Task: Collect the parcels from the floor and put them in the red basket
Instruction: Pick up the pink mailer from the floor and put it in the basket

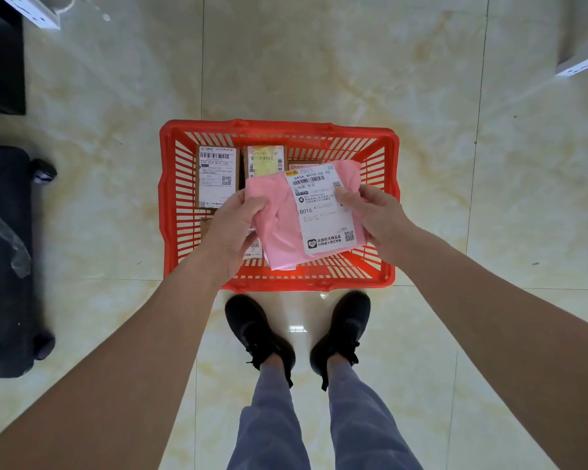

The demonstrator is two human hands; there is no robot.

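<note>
- Both forearms reach from 6 o'clock; left hand [233, 228] pinches the pink poly mailer [282, 215] at its 9 o'clock edge, right hand [375, 212] clamps the 3 o'clock edge, thumb on the white shipping label [323, 212].
- Mailer hangs above the red basket [170, 198], not yet released.
- Looks light, soft and slick; edge grips suit it, and it should drop flat.
- Basket is rigid slatted plastic; cardboard boxes [216, 176] lie inside toward 11 o'clock.
- Glossy marble-patterned floor [319, 62] surrounds it.
</note>
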